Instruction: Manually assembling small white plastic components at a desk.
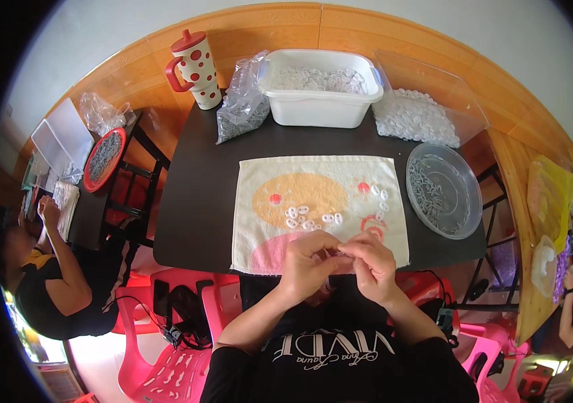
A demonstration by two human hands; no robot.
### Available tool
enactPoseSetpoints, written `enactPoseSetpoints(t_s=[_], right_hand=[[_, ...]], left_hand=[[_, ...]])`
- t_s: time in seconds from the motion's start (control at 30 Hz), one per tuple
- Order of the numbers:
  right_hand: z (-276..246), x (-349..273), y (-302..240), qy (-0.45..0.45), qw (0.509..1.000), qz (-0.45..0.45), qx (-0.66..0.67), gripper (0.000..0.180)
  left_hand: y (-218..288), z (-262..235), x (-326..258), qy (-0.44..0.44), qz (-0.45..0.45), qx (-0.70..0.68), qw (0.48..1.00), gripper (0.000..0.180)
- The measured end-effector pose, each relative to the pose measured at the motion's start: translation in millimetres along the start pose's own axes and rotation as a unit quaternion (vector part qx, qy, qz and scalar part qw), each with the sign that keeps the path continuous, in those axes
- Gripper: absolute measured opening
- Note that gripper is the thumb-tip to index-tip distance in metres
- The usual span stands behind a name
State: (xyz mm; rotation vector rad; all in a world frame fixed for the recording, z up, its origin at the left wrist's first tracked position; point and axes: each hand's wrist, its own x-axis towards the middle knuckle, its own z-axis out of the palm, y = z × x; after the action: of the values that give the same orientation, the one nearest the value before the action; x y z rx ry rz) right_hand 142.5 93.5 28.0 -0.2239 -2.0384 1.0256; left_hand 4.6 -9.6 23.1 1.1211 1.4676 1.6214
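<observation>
My left hand [308, 264] and my right hand [372, 264] meet above the near edge of a cream patterned towel [380, 171]. Their fingertips press together around something small that the fingers mostly hide; its kind is not clear. Several small white oval plastic pieces with holes [298, 213] lie on the towel just beyond my hands. A few more white pieces [380, 195] form a loose row at the towel's right side.
At the back of the dark table [192, 188] stand a spotted tumbler [196, 70], a bag of grey bits [243, 107], a white tub [320, 107] and a bag of white pieces [414, 117]. A clear round basin [444, 191] holds grey hooks. Another person [58, 289] works at left.
</observation>
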Motion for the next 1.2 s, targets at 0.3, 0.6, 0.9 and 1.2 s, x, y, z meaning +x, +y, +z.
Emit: enactPoseSetpoints(t_s=[0.3,0.6,0.9,1.2], right_hand=[[-10,-6,38,0.105,0.966,0.155,0.179,0.016],[-11,-7,35,0.091,0.962,0.147,0.211,0.018],[4,3,12,0.107,0.963,0.107,0.223,0.019],[23,5,14,0.121,0.951,0.135,0.249,0.021]], left_hand=[[12,-15,45,0.050,0.210,0.523,0.824,0.032],[4,-20,46,0.064,0.185,0.327,0.924,0.024],[0,-22,29,0.067,-0.008,-0.207,0.976,0.020],[0,-29,22,0.075,-0.034,-0.069,0.994,0.011]])
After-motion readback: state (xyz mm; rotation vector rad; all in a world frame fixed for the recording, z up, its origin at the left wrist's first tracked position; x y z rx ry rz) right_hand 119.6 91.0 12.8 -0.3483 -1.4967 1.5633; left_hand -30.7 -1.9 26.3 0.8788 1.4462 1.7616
